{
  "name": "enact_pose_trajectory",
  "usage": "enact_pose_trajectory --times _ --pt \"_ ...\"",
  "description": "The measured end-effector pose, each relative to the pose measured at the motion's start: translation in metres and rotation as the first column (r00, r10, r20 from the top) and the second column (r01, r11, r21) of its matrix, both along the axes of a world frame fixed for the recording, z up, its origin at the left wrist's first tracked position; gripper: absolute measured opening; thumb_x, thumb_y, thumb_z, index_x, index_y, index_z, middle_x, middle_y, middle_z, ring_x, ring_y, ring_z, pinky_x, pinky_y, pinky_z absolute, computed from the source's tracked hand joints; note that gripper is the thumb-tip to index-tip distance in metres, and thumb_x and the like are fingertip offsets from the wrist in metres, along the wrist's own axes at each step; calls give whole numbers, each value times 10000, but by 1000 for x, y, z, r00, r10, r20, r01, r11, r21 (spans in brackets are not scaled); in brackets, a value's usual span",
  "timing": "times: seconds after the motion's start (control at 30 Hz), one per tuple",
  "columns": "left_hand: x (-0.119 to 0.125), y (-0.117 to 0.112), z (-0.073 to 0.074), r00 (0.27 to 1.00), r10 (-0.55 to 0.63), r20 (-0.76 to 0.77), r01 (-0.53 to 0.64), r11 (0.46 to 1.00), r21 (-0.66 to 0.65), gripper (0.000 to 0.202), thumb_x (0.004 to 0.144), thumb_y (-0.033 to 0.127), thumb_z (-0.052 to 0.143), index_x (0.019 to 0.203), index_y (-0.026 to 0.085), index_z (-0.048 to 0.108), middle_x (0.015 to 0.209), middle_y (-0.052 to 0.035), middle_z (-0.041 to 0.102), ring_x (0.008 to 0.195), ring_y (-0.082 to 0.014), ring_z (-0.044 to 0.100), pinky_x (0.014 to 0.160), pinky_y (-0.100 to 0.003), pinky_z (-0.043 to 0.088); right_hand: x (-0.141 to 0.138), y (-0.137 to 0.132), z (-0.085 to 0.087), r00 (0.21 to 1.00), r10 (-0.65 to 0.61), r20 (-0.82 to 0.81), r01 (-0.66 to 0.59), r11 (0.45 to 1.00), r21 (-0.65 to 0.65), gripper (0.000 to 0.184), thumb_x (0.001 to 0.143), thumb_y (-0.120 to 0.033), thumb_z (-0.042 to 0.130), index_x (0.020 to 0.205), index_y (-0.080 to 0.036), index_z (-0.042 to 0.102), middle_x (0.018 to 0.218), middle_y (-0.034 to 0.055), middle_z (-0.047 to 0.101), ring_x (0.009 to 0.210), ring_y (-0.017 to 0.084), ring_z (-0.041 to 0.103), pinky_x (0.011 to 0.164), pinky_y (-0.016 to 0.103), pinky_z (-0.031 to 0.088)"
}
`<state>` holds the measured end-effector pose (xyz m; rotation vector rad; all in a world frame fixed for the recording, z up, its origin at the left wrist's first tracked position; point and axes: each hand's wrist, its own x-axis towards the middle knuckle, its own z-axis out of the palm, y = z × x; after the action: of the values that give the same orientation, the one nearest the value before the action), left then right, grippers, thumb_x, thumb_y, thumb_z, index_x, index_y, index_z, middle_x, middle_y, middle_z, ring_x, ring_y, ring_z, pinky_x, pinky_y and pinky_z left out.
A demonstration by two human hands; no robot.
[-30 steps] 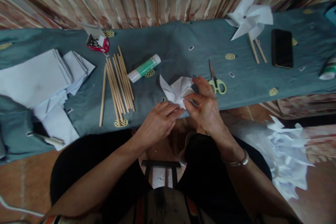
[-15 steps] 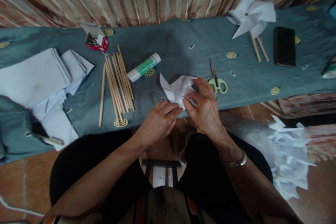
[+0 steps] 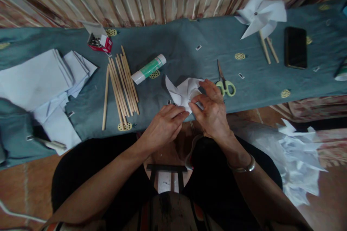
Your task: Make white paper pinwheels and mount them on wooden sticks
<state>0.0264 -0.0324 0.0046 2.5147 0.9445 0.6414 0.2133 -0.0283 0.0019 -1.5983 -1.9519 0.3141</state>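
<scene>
A half-folded white paper pinwheel lies near the front edge of the grey-blue cloth. My right hand pinches its folded flaps at the centre with thumb and fingers. My left hand presses its fingertips on the paper's near corner. Green-handled scissors lie just right of my right hand. A white and green glue stick lies to the paper's upper left.
Several wooden sticks lie left of centre, beside a red box of pins. Stacked white sheets fill the left. A finished pinwheel and a black phone sit at the right. Paper scraps lie on the floor.
My hands have barely moved; the right fingers shifted slightly on the paper's centre. The view drifted a little.
</scene>
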Motion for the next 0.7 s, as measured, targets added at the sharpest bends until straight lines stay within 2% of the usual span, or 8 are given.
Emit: enact_pose_trajectory --times 0.13,0.27,0.4,0.5,0.6,0.7 --pt "0 0 0 1000 -10 12 9 1000 26 234 918 126 520 1114 92 644 1049 -108 692 949 -218 606 870 -386 547 1 0 0 1000 6 -10 -6 1000 -3 90 880 -260 589 849 -291 668 1389 4 531 1419 296 360 1164 520 340" --pt "0 0 0 1000 -5 -5 5 1000 6 248 926 130 507 1134 123 640 1062 -96 689 960 -209 609 875 -385 545 1 -1 0 999 34 0 -34 999 -2 163 898 -274 566 1000 -355 664 1414 -14 511 1444 289 318 1159 560 342" --pt "-1 0 -1 1000 -9 -12 10 1000 6 254 925 127 504 1140 120 639 1063 -98 687 971 -214 607 879 -388 542 -1 -3 3 998 61 -12 -61 998 -17 221 917 -270 535 1087 -356 647 1483 -27 447 1462 302 282 1171 573 313" --pt "0 1 -1 1000 -11 -9 11 1000 16 248 924 123 505 1130 106 642 1063 -103 688 956 -214 608 871 -383 542 -2 -4 4 997 62 -43 -64 997 -49 254 924 -261 527 1110 -381 652 1484 -46 453 1465 322 270 1177 571 303" --pt "0 1 0 1000 -13 -11 13 1000 10 242 925 128 506 1122 107 646 1059 -102 690 949 -214 609 861 -381 544 -3 -4 3 998 69 -12 -70 997 -38 275 929 -257 517 1126 -386 658 1460 -32 483 1457 330 284 1158 571 332" --pt "0 1 1 1000 -11 -15 11 1000 16 234 923 127 508 1105 110 654 1050 -102 692 953 -221 611 862 -385 543 -5 -5 -1 996 61 65 -62 998 12 272 951 -246 469 1104 -329 678 1462 5 475 1439 317 322 1122 555 381"
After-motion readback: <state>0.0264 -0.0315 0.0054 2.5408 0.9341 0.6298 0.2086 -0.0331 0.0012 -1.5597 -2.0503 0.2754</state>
